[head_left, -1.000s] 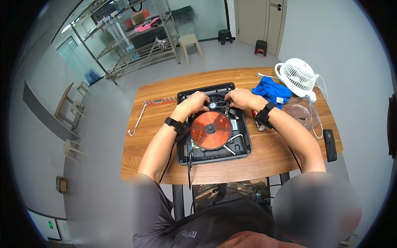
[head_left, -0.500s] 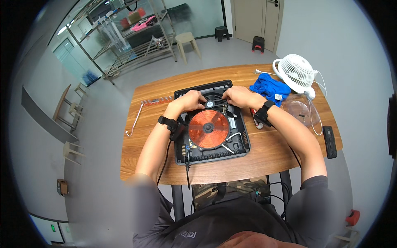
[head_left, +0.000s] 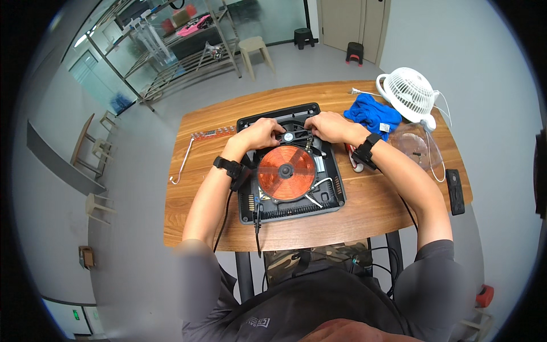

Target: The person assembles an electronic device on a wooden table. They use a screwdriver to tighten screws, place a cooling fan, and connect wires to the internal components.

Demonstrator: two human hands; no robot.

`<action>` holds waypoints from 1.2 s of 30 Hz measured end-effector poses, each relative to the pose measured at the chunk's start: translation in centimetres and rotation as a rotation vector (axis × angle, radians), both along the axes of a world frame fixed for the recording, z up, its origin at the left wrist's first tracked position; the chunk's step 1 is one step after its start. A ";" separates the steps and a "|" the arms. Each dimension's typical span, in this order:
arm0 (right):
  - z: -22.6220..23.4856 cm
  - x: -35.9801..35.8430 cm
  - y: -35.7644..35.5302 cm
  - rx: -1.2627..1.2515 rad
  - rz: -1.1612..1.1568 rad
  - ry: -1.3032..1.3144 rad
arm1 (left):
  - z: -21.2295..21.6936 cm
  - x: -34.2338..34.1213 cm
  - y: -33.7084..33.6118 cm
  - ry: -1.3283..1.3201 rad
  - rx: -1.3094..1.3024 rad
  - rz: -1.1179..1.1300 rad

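Note:
An opened induction cooker, its black lower housing [head_left: 336,200] facing up, lies on the table in front of me. Its round copper coil [head_left: 286,181] fills the middle. Beyond the coil, toward the far side, sits a small black cooling fan [head_left: 289,137] with a pale round hub. My left hand [head_left: 263,134] is closed, thumb and fingers pinching the fan's left edge. My right hand [head_left: 331,127] is closed at the fan's right edge, its fingertips partly hidden. A black power cord [head_left: 257,225] leaves the housing at its near left.
A circuit strip [head_left: 212,134] with a white lead lies left of the cooker. On the right are a red-and-white handled tool [head_left: 356,162], a blue cloth [head_left: 373,115], a white fan [head_left: 407,94], a clear plastic dish [head_left: 419,149] and a black oblong object [head_left: 454,191].
The whole view has shifted slightly, so the table sits a little higher in the picture. Both hands stay at the fan, with hardly any visible movement.

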State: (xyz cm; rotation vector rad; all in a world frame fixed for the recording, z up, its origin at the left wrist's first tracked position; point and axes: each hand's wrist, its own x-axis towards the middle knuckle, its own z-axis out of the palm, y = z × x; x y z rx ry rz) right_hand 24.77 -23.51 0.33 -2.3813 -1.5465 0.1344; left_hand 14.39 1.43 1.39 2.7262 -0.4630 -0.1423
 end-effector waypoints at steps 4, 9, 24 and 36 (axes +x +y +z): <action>1.3 -0.9 -0.1 -0.028 -0.027 0.052 | -0.5 0.0 0.3 -0.065 0.031 -0.038; 0.0 0.1 -0.4 0.014 -0.007 0.010 | 0.2 -0.2 -0.3 -0.060 -0.007 -0.037; 0.8 -0.2 -0.6 -0.037 0.011 0.080 | -0.8 0.7 0.1 -0.045 0.026 -0.004; 0.4 -0.1 -0.1 -0.065 0.030 0.038 | -0.4 0.4 0.2 0.041 0.054 0.025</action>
